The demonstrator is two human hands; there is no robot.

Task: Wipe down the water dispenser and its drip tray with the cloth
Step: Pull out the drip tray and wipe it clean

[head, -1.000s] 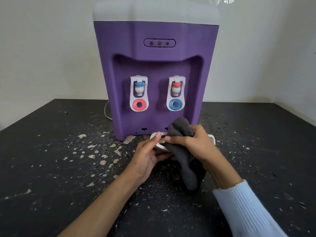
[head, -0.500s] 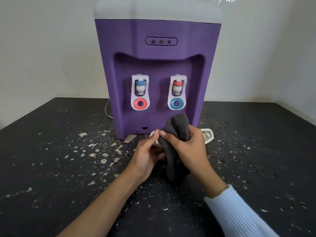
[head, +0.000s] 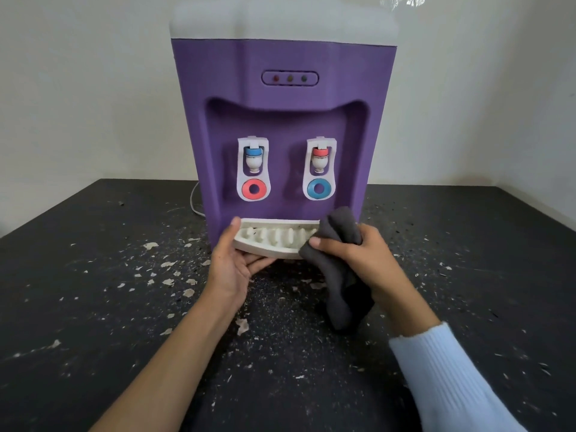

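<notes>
Up came the drip tray [head: 271, 241] since half a second back. It had sat low behind both hands, and now it showed nearly whole along the foot of the water dispenser [head: 280, 120], mid-frame, ribs facing up.

Over on the left, pale flakes [head: 151, 245] littered the black table [head: 93, 307], and a white cord [head: 194, 201] curled out behind the machine's left side.

The left hand [head: 232, 266] held the tray's left end, thumb over the rim and fingers curled beneath. I judged that was to steady it and keep it level while the far end got rubbed. Whether the tray was seated in its slot or only held against the base, I could not tell.

Right of centre, the dark grey cloth [head: 339, 275] was bunched against the tray's right end, its tail hanging toward the table. The right hand [head: 355, 257] was clenched round that bunch, thumb across the front, so a firm wad met the ribs. A pale blue sleeve [head: 442, 369] filled the lower right.
</notes>
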